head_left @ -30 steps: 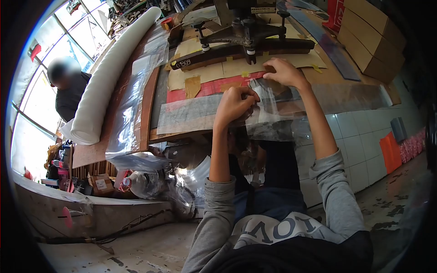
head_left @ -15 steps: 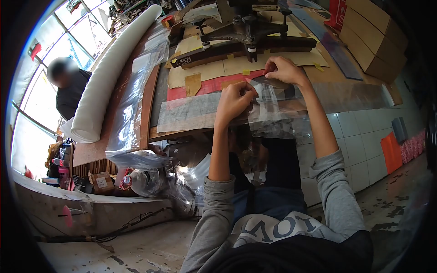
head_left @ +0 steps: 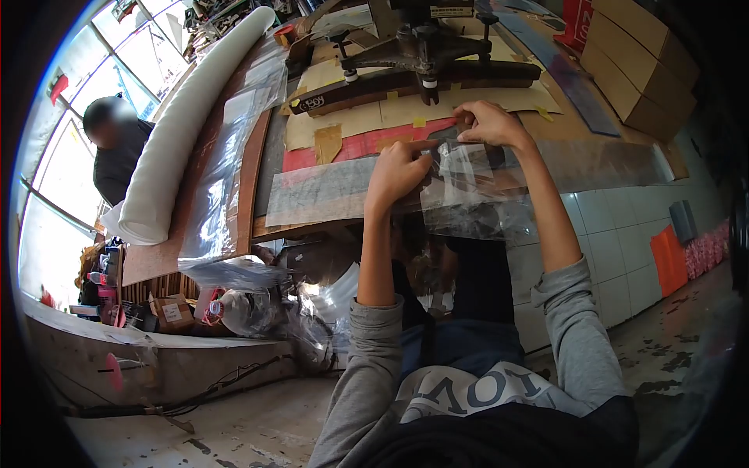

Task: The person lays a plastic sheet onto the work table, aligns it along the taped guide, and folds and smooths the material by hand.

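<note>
Crinkled clear plastic film (head_left: 477, 204) hangs over the front edge of the bench between my hands. My left hand (head_left: 398, 173) is closed at the film's upper left, its index finger stretched toward the right hand. A little higher and to the right, my right hand (head_left: 493, 125) pinches the film's top edge between thumb and fingers. Under and beside the film lies a long clear plastic strip (head_left: 320, 196). Behind it are a red sheet (head_left: 304, 159) and a tan board (head_left: 367, 121) with bits of yellow tape. The exact grip of the left fingertips is hard to see.
A black press head with a long bar (head_left: 413, 87) stands just beyond my hands. A white foam roll (head_left: 191, 125) and folded plastic sheeting (head_left: 222, 187) lie at left. Cardboard boxes (head_left: 640, 70) stand back right. A person (head_left: 117, 148) is at far left.
My left index finger has stretched out toward the right hand along the film's top edge. The right hand's fingers have shifted slightly, and the film's upper part sits lower between them.
</note>
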A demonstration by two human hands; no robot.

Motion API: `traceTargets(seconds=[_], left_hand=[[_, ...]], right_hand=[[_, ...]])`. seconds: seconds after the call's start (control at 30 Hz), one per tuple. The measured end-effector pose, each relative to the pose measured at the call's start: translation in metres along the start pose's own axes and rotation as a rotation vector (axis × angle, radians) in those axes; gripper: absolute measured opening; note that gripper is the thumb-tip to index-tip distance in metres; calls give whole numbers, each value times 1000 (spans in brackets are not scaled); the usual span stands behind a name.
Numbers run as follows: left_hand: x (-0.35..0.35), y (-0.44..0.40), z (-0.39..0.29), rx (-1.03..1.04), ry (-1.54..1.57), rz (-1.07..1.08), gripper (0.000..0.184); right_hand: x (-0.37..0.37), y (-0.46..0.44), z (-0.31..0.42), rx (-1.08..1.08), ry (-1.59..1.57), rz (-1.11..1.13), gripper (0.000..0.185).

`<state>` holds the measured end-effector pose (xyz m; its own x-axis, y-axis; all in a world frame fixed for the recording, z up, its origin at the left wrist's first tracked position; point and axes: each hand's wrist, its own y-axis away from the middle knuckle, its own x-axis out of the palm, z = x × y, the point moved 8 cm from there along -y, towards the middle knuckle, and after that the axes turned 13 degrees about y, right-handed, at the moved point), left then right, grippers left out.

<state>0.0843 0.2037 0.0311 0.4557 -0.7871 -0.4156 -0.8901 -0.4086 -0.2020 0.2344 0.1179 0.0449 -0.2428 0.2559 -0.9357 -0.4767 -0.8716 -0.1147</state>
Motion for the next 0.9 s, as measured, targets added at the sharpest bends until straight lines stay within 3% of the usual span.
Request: traceTargets(seconds=[0.13, 0.23, 0.33, 0.43, 0.53, 0.63, 0.83, 0.9], left_hand=[[0, 2, -5, 0, -3, -12, 41], [0, 3, -7, 10, -7, -24, 40], [1, 3, -5, 16, 4, -10, 42], [0, 7, -12, 58, 56, -20, 38], [-6, 5, -7, 147, 84, -145, 33], [-12, -5, 5, 140, 154, -218, 30], [-9, -23, -14, 386, -306, -277, 30], [-7, -26, -10, 306, -301, -262, 29]], right_hand=[[-6, 8, 4, -3, 106, -127, 50], [-12, 13, 5, 78, 55, -83, 43], [0, 5, -6, 95, -100, 99, 32], [-13, 5, 6, -52, -105, -58, 18], [-35, 9, 19, -135, 70, -429, 14], [-36, 9, 21, -157, 40, -465, 16], [-3, 4, 20, -130, 81, -79, 23], [3, 2, 20, -187, 113, -75, 27]])
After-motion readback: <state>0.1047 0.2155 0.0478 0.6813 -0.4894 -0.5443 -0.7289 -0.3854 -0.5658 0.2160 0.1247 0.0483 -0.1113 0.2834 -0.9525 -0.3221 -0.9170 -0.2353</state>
